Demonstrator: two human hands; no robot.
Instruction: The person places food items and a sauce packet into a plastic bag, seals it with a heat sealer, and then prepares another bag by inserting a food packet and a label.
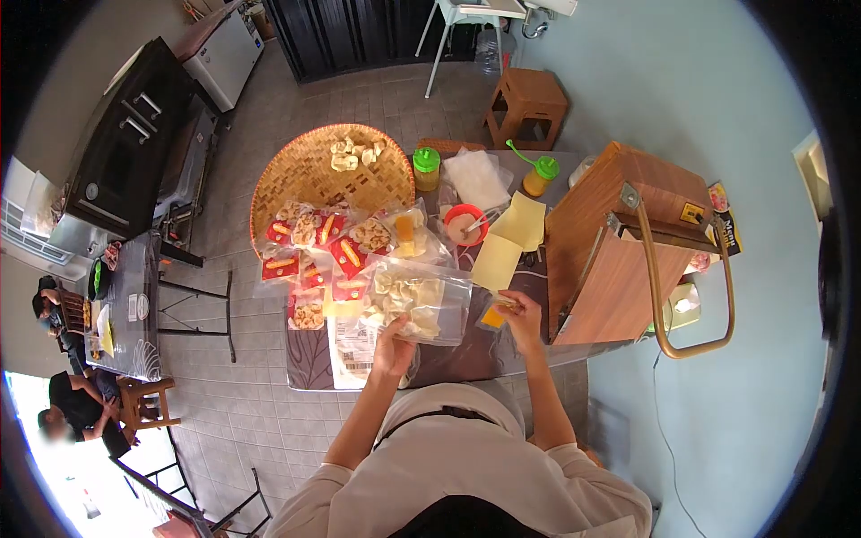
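Note:
My left hand [392, 348] grips the lower edge of a clear plastic bag [453, 309] filled with pale, folded dumpling-like pieces. My right hand [522, 321] pinches a small sachet [492, 316] with orange-yellow contents, just right of the bag. Beyond the bag, several packed bags with red labels [348, 255] overlap the rim of a woven bamboo tray [296, 175]. A clear bag with a yellow sachet [409, 235] lies among them. Under the left side of the bag is a white packet with a printed barcode label [354, 345].
Yellow paper sheets [508, 242], a red bowl [465, 224] with a spoon and green-topped bottles [426, 169] stand beyond my hands. A wood-panelled box with a metal handle [619, 260] borders the right side. Two people [85, 403] sit far left.

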